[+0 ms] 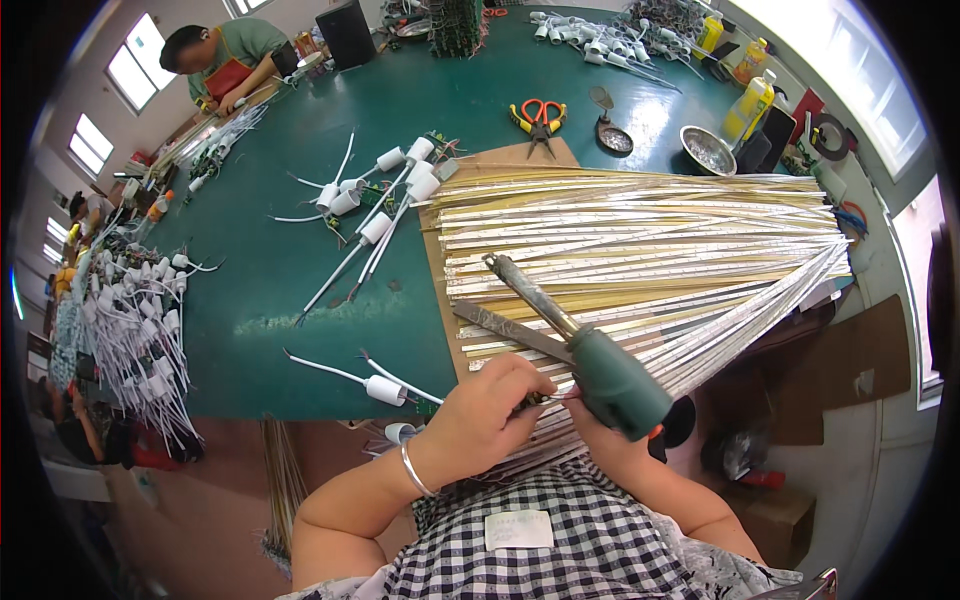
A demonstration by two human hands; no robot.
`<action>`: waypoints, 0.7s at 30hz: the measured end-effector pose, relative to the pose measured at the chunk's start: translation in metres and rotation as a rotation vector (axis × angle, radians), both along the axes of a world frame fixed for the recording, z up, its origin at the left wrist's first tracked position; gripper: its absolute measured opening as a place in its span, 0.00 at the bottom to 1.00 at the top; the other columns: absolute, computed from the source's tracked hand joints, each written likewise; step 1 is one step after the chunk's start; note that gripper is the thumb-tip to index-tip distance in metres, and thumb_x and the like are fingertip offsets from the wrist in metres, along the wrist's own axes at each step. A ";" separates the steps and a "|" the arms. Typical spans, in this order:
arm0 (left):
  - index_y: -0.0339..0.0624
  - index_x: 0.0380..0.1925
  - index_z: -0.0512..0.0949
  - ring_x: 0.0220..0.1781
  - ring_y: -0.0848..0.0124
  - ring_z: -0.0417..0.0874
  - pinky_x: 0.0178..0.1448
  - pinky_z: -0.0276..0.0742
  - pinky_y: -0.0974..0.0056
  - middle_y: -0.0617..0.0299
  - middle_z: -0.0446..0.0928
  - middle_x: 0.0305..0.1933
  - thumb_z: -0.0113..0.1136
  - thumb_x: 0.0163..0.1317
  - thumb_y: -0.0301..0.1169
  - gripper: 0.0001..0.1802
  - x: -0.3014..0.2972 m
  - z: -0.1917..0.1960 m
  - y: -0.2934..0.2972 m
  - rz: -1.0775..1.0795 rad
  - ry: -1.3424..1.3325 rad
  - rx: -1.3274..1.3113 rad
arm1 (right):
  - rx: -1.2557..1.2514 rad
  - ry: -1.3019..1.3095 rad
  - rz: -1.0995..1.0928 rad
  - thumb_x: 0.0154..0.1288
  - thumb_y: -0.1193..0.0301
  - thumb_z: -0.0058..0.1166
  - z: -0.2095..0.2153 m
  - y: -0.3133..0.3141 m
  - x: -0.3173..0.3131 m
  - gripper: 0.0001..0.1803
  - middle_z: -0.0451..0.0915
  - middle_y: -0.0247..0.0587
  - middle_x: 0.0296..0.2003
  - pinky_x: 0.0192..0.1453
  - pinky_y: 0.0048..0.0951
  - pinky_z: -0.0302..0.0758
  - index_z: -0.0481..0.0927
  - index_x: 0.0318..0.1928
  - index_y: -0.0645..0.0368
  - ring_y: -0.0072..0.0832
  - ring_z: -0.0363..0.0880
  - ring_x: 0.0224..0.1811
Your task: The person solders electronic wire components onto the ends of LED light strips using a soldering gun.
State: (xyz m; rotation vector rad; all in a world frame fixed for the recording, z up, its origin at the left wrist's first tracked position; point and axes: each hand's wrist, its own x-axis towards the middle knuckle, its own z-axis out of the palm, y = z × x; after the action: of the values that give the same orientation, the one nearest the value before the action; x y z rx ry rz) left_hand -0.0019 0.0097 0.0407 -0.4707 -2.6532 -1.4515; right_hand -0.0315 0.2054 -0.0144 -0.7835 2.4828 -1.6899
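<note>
My left hand [487,412], with a silver bangle at its wrist, is closed, fingertips pinched on a small dark piece [530,401] I cannot make out. My right hand [606,440] meets it, its fingertips closed around a thin pale wire [560,396]. A green-handled soldering iron [620,385] crosses above the right hand and hides much of it; whether the palm also grips the handle does not show. Its metal tip points up and left over a bundle of LED strips [640,215]. A flat grey metal bar [512,330] lies beside the iron's shaft.
White lamp caps with wires [385,390] lie left of my hands; more form a pile [150,330] at the far left. Beyond the strips are red-handled pliers [539,122], a small dark dish [614,138] and a metal bowl [707,150]. A co-worker [225,65] sits at the table's far left.
</note>
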 end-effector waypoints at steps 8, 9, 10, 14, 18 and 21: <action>0.42 0.31 0.77 0.31 0.62 0.78 0.32 0.75 0.63 0.59 0.73 0.33 0.61 0.48 0.25 0.08 0.001 0.014 0.002 -0.060 0.168 -0.303 | -0.359 -0.807 -0.152 0.54 0.76 0.60 0.028 -0.010 0.006 0.09 0.78 0.35 0.31 0.36 0.22 0.73 0.78 0.37 0.60 0.19 0.76 0.32; 0.43 0.29 0.77 0.29 0.62 0.78 0.30 0.75 0.63 0.60 0.73 0.32 0.62 0.48 0.25 0.07 0.001 0.014 0.002 -0.079 0.189 -0.433 | -0.360 -0.805 -0.150 0.54 0.76 0.60 0.025 -0.010 0.007 0.09 0.78 0.35 0.31 0.36 0.22 0.73 0.78 0.37 0.60 0.19 0.76 0.32; 0.43 0.29 0.77 0.29 0.62 0.78 0.30 0.75 0.63 0.60 0.73 0.32 0.62 0.48 0.25 0.07 0.001 0.017 0.001 -0.078 0.192 -0.434 | -0.245 -0.662 -0.113 0.55 0.75 0.60 0.019 -0.010 0.008 0.09 0.78 0.33 0.31 0.36 0.22 0.73 0.78 0.37 0.59 0.18 0.76 0.32; 0.43 0.27 0.76 0.27 0.62 0.77 0.31 0.74 0.61 0.62 0.72 0.28 0.61 0.47 0.25 0.06 0.008 0.019 -0.013 -0.099 0.213 -0.528 | -0.153 -0.566 -0.120 0.56 0.75 0.59 0.022 -0.009 0.015 0.08 0.77 0.29 0.30 0.33 0.20 0.71 0.76 0.37 0.60 0.16 0.74 0.30; 0.45 0.29 0.78 0.27 0.60 0.76 0.31 0.73 0.60 0.61 0.73 0.27 0.62 0.47 0.26 0.07 0.003 -0.022 -0.049 0.006 0.194 -0.491 | -0.288 -0.587 -0.220 0.57 0.79 0.57 0.005 0.004 0.011 0.07 0.75 0.32 0.29 0.33 0.20 0.71 0.75 0.37 0.61 0.18 0.74 0.30; 0.45 0.30 0.79 0.28 0.60 0.76 0.31 0.72 0.60 0.60 0.74 0.28 0.63 0.48 0.28 0.07 0.009 -0.034 -0.054 0.023 0.198 -0.441 | -0.329 -0.639 -0.219 0.57 0.80 0.55 0.009 0.017 0.011 0.06 0.75 0.34 0.28 0.36 0.23 0.73 0.74 0.37 0.61 0.22 0.76 0.33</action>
State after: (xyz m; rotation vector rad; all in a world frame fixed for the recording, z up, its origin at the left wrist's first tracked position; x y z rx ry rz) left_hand 0.0075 -0.0440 0.0070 -0.5769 -2.7921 -0.7565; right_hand -0.0203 0.2220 -0.0054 0.0501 1.9267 -2.0355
